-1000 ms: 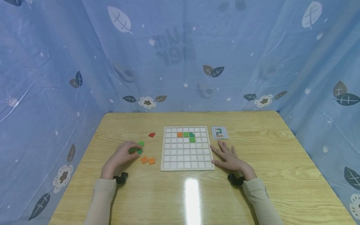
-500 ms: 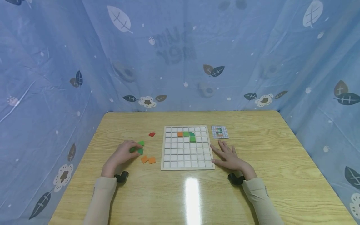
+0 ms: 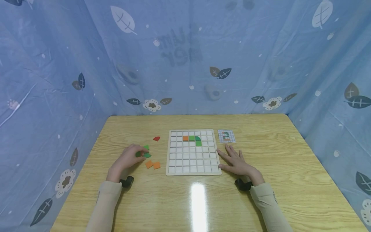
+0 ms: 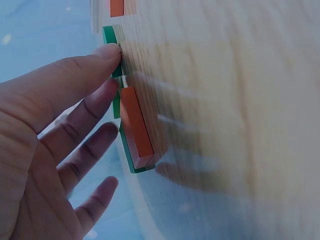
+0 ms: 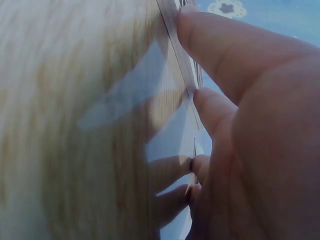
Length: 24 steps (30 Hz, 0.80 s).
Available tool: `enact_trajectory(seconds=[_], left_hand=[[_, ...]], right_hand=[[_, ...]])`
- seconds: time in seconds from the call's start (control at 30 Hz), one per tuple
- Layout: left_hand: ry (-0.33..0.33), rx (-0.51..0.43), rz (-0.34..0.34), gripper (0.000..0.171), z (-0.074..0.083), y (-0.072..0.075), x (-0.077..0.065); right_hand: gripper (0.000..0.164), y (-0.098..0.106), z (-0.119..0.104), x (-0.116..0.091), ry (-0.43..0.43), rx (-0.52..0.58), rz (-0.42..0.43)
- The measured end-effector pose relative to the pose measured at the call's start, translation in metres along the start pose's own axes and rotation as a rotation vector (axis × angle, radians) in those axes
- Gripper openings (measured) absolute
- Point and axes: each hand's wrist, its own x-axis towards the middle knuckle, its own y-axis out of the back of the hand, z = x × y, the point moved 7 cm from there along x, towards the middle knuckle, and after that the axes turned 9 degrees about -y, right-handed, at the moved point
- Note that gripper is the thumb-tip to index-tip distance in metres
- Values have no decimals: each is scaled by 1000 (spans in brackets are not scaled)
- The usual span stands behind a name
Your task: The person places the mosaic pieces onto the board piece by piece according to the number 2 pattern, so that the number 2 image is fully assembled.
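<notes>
A dark green tile (image 3: 147, 155) is pinched by the thumb and index finger of my left hand (image 3: 127, 158), low over the table at the left. In the left wrist view the thumb lies on this green tile's face (image 4: 108, 34), and an orange tile (image 4: 136, 122) and more green pieces sit just behind. A light green tile (image 3: 146, 147) shows beyond the fingertips. My right hand (image 3: 238, 163) lies with spread fingers, thumb and index fingertip at the right edge of the white grid board (image 3: 185, 161). On the board are an orange square (image 3: 185, 138), two light green squares and a dark green quarter-round tile (image 3: 197, 138).
Two orange tiles (image 3: 156, 165) lie between the left hand and the board. Farther back is a red quarter-round tile (image 3: 156, 139). A small pattern card (image 3: 226, 136) with a coloured figure lies right of the board. A blue curtain (image 3: 185, 58) surrounds the wooden table (image 3: 162, 199).
My left hand has shifted slightly to the right, and the dark green tile at its fingertips has moved and turned with it. The right hand and the board's tiles stay as they were.
</notes>
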Motion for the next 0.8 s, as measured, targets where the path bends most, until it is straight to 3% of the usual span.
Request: enact_trajectory(seconds=[0.8], left_hand=[[-3,34,-16,30,0,0,-1]], right_hand=[[67,-2,4,1,1,-2,2]])
